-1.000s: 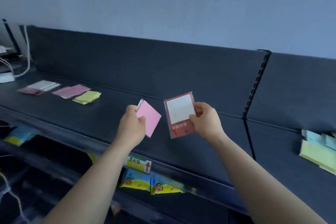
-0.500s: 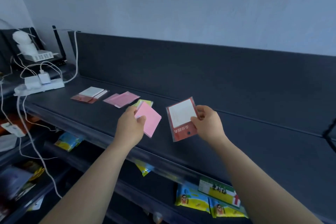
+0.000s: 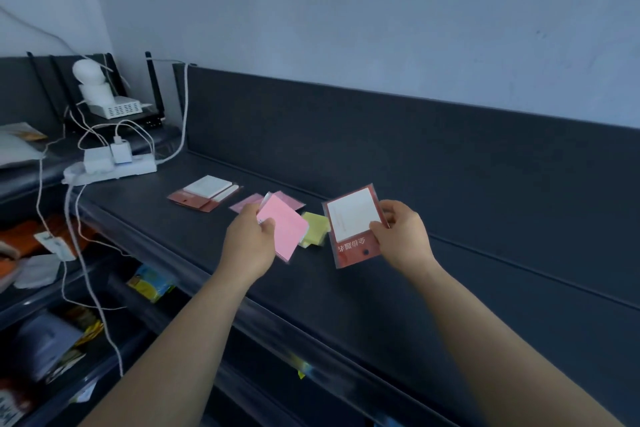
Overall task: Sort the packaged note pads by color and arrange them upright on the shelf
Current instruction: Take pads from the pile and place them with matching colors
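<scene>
both hands held pads above shelf point(image 3: 398, 291)
left hand point(image 3: 247, 241) pinched pink pad point(image 3: 285, 230); right hand point(image 3: 401, 236) pinched white pad point(image 3: 351, 218); yellow pad point(image 3: 317, 227) lay flat on shelf between them

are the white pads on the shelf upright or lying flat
Lying flat. The white pads rest face up on the shelf, not leaning on its back.

Dark shelving point(image 3: 398, 156) stands against a pale wall point(image 3: 346, 10).
</scene>
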A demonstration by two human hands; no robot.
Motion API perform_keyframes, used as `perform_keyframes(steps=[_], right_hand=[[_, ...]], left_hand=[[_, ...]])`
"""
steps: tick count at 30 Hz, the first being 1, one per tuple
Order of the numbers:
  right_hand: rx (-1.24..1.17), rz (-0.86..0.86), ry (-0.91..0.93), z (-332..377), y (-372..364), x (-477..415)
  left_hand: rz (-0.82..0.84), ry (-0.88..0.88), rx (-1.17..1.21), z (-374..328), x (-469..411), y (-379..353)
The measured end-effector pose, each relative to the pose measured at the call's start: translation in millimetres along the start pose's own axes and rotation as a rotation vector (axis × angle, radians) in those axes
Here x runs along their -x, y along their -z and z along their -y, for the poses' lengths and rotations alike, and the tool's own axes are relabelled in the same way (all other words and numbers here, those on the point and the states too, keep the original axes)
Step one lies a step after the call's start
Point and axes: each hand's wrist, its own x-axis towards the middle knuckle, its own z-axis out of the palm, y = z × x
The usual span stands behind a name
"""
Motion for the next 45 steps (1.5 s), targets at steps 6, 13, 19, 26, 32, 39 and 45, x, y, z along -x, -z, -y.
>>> perform_keyframes(steps=[6,13,19,26,32,39,45], right_hand=[[0.008,0.002,0.009,14.4,-34.4,-24.5],[-0.024,-0.096,-0.030,33.0,-74.2,-48.2],[0.002,-0.185,-0.090,40.3,-97.4,-53.9],[0.007,-0.246,-0.133,50.9,-121.9,-56.4],[-0.093,-0.207,-0.120,76.2,-165.0,-66.0],[-0.005,-0.073,-0.092,100.4,-235.3,-86.7],[0.216,0.089,-0.039,114.2,-281.5,-99.9]], left_hand=[[-0.012,0.032,0.007,25.2,-43.7,13.1],[0.091,-0.020,-0.028,52.5,-113.5,13.1],[0.238,-0.072,-0.140,72.8,-153.8,0.2],[0.311,-0.204,-0.302,95.3,-169.0,4.0],[0.291,-0.338,-0.142,87.8,-164.9,29.1],[0.262,-0.206,-0.036,114.1,-189.8,70.3],[0.222,-0.162,-0.115,150.7,-216.2,98.1]])
